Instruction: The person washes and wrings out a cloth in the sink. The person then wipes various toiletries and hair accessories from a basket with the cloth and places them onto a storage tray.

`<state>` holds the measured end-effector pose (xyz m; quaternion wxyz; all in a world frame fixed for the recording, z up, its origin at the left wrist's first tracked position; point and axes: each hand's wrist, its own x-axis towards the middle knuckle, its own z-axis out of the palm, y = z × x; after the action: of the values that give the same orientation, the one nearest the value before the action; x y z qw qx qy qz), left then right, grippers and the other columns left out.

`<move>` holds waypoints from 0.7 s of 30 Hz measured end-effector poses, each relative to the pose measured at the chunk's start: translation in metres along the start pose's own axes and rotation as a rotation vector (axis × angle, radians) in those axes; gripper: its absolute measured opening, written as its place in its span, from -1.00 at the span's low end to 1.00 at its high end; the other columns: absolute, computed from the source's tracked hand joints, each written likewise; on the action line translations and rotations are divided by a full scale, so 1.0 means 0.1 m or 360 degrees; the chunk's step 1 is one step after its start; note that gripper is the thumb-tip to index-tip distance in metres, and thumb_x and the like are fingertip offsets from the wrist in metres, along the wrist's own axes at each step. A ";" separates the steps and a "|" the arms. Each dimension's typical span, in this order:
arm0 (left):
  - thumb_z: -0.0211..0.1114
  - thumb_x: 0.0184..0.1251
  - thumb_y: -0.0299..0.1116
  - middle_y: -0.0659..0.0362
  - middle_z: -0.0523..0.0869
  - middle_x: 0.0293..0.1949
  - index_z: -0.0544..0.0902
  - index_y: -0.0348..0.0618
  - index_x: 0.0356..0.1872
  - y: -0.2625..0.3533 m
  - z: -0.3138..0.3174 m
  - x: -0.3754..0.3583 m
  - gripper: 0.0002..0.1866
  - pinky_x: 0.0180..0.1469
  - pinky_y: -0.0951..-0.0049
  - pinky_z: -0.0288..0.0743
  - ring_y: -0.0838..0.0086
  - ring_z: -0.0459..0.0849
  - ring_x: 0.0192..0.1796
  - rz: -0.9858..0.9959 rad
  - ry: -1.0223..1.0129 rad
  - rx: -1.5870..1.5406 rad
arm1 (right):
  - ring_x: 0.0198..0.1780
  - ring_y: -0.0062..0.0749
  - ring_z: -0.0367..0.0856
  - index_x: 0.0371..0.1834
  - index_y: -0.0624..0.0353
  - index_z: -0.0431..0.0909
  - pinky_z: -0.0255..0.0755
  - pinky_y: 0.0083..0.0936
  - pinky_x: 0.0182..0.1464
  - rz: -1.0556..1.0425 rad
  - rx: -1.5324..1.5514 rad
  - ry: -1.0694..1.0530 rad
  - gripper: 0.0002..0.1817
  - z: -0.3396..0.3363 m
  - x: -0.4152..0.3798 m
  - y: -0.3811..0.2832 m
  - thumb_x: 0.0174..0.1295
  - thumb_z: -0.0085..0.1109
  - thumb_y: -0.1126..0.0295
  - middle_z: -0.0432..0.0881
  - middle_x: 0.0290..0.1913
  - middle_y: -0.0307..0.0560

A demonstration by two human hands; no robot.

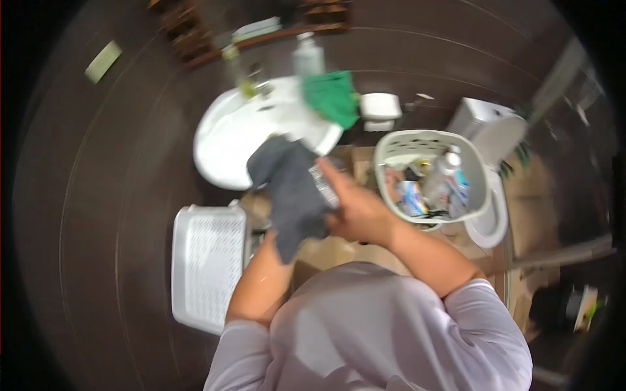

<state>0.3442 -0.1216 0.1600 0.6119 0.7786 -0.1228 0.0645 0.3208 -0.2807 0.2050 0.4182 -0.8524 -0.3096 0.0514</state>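
A dark grey cloth (pixel 287 189) with a pale printed patch along its right side is held up in front of my chest, over the near edge of the washbasin. My right hand (pixel 358 212) grips its right side, with a finger lying along the patch. From the lower left my left forearm (pixel 259 283) reaches up under the cloth. The cloth covers my left hand, so its fingers are hidden. Beyond the cloth is the white washbasin (pixel 218 146), with a green cloth (pixel 331 98) draped over its right rim.
A pale basket (pixel 482 153) holding bottles and packets stands at right, near the toilet (pixel 492 218). A white perforated basket (pixel 212 267) is at left. A pump bottle (pixel 308 57) and yellowish bottle (pixel 240 72) stand behind the basin. A glass panel (pixel 561 163) rises far right.
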 end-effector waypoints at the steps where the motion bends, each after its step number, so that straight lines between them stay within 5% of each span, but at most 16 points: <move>1: 0.06 0.27 -0.33 0.18 0.48 -0.24 0.42 -0.17 -0.15 0.03 -0.03 -0.03 -0.80 -0.08 0.47 0.40 0.46 0.46 -0.15 -0.0013 0.0030 -0.0005 | 0.25 -0.03 0.23 0.37 0.17 -0.22 0.15 -0.39 0.25 -0.0190 0.0302 0.0105 -0.08 0.05 -0.02 0.04 0.01 0.19 0.39 0.13 0.25 0.29; 2: 0.06 0.27 -0.33 0.18 0.48 -0.24 0.42 -0.17 -0.15 0.05 -0.01 -0.02 -0.80 -0.08 0.47 0.40 0.46 0.46 -0.15 -0.0014 0.0033 -0.0010 | 0.30 -0.05 0.13 0.36 0.16 -0.20 0.02 -0.39 0.31 0.0100 0.0567 0.0009 -0.12 0.00 -0.04 -0.07 0.07 0.20 0.29 0.16 0.25 0.22; 3: 0.06 0.27 -0.33 0.18 0.48 -0.24 0.42 -0.17 -0.15 0.07 -0.01 -0.02 -0.80 -0.09 0.47 0.40 0.46 0.46 -0.15 -0.0024 0.0039 -0.0026 | 0.16 -0.03 0.33 0.35 0.12 -0.19 0.21 -0.35 0.20 -0.0219 0.0606 0.0136 -0.15 0.16 0.01 0.18 0.12 0.17 0.22 0.16 0.24 0.15; 5: 0.06 0.27 -0.32 0.18 0.48 -0.24 0.42 -0.17 -0.15 0.08 -0.04 0.01 -0.80 -0.09 0.46 0.41 0.46 0.46 -0.16 -0.0040 0.0059 -0.0055 | -0.15 -0.18 0.55 0.35 0.02 -0.18 0.47 -0.36 -0.10 0.0285 0.2037 -0.0384 -0.20 0.02 -0.05 0.01 0.15 0.13 0.21 0.30 0.11 0.09; 7: 0.06 0.27 -0.32 0.18 0.48 -0.24 0.42 -0.17 -0.15 0.06 -0.09 0.02 -0.80 -0.10 0.46 0.41 0.46 0.46 -0.16 -0.0059 0.0080 -0.0085 | -0.42 -0.40 0.58 0.35 -0.08 -0.19 0.52 -0.45 -0.40 0.0406 0.2529 -0.0551 -0.23 -0.04 -0.04 -0.02 0.17 0.08 0.22 0.43 -0.07 0.02; 9: 0.06 0.27 -0.31 0.18 0.48 -0.24 0.42 -0.17 -0.15 0.07 -0.14 0.04 -0.80 -0.10 0.46 0.41 0.46 0.46 -0.16 -0.0072 0.0110 -0.0103 | -0.45 -0.41 0.57 0.35 -0.15 -0.18 0.53 -0.45 -0.46 0.0403 0.2571 -0.0462 -0.24 -0.07 -0.05 0.04 0.16 0.07 0.23 0.48 -0.22 -0.05; 11: 0.06 0.27 -0.31 0.18 0.48 -0.24 0.42 -0.17 -0.15 0.08 -0.13 0.04 -0.80 -0.10 0.46 0.41 0.45 0.46 -0.17 -0.0071 0.0112 -0.0122 | -0.32 -0.32 0.56 0.36 -0.10 -0.19 0.51 -0.44 -0.35 0.0244 0.2060 -0.0199 -0.17 -0.09 -0.07 0.05 0.08 0.12 0.23 0.42 -0.11 0.04; 13: 0.05 0.27 -0.31 0.18 0.48 -0.24 0.42 -0.17 -0.16 0.10 -0.12 0.07 -0.80 -0.11 0.46 0.41 0.45 0.47 -0.17 -0.0066 0.0098 -0.0137 | -0.21 -0.26 0.53 0.37 -0.02 -0.23 0.46 -0.39 -0.19 -0.0228 0.0954 0.0368 -0.14 0.11 0.04 0.21 0.08 0.11 0.21 0.38 -0.05 0.05; 15: 0.05 0.28 -0.30 0.18 0.48 -0.25 0.42 -0.16 -0.16 0.12 -0.07 0.17 -0.80 -0.11 0.46 0.42 0.45 0.47 -0.17 -0.0046 0.0058 -0.0145 | -0.18 -0.13 0.52 0.38 0.04 -0.29 0.40 -0.32 -0.09 -0.0161 0.1070 0.0287 -0.09 -0.03 -0.14 0.11 0.06 0.12 0.23 0.38 -0.07 0.10; 17: 0.05 0.28 -0.30 0.18 0.48 -0.25 0.42 -0.16 -0.16 0.15 0.00 0.30 -0.80 -0.12 0.45 0.42 0.45 0.47 -0.18 -0.0014 0.0031 -0.0161 | -0.21 0.00 0.52 0.39 0.06 -0.33 0.40 -0.26 -0.13 0.0127 0.0270 0.0284 -0.04 -0.25 -0.29 -0.01 0.02 0.13 0.27 0.37 -0.10 0.18; 21: 0.05 0.28 -0.29 0.18 0.49 -0.25 0.42 -0.16 -0.16 0.17 0.09 0.53 -0.79 -0.13 0.45 0.42 0.45 0.47 -0.18 0.0029 0.0015 -0.0211 | -0.27 0.09 0.50 0.40 0.02 -0.32 0.39 -0.22 -0.19 0.0128 -0.0187 0.0264 -0.05 -0.33 -0.36 -0.09 0.01 0.13 0.32 0.34 -0.14 0.22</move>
<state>0.3896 -0.1401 0.1873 0.6620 0.7350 -0.1311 0.0655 0.2990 -0.3195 0.2263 0.3893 -0.8886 -0.2418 -0.0209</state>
